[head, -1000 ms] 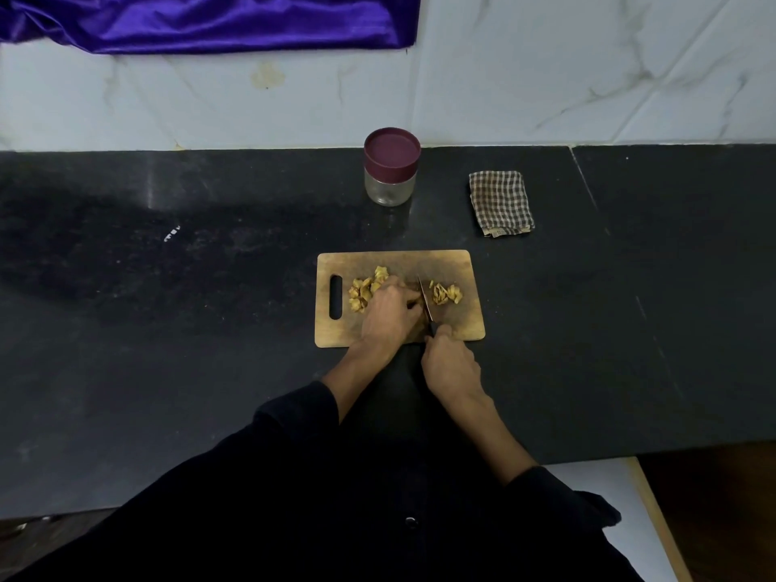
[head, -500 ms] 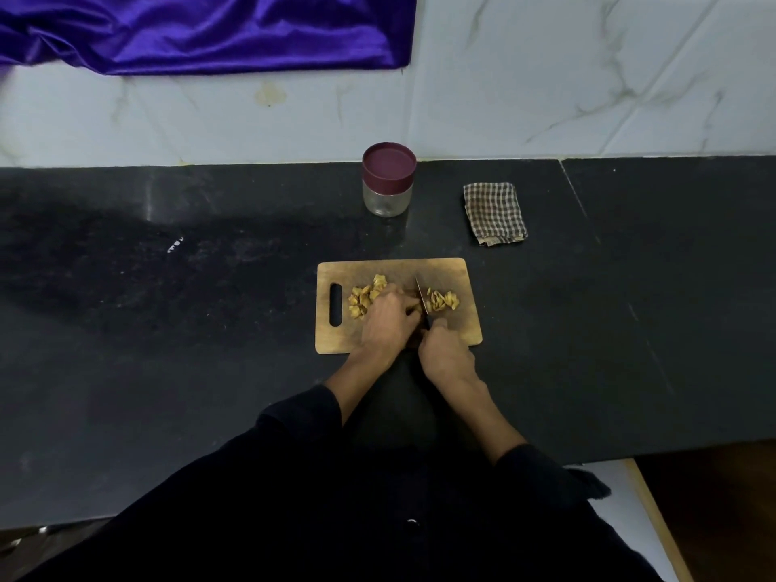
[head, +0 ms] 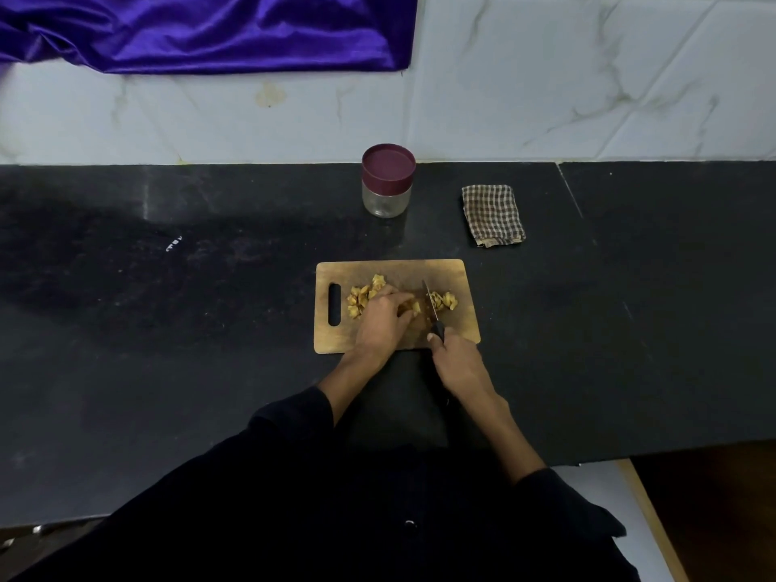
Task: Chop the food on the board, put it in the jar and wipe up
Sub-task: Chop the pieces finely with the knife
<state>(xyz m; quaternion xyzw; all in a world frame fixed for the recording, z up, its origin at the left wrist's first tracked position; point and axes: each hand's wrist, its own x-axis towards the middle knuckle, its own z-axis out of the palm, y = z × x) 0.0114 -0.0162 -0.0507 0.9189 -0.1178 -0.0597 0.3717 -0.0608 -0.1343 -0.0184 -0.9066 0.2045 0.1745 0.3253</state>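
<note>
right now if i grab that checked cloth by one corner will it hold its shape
Probably not. The checked cloth lies folded flat and looks thin, so it would likely unfold and hang limp. It seems light, and should drag rather than slide cleanly on the dark counter.

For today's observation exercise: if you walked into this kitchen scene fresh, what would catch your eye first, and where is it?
First, the wooden cutting board at the centre of the black counter, where the left hand steadies yellowish food pieces while the right hand holds a knife. Behind it stand a lidded jar and, to its right, a folded checked cloth. A shiny purple fabric hangs at top left.
</note>
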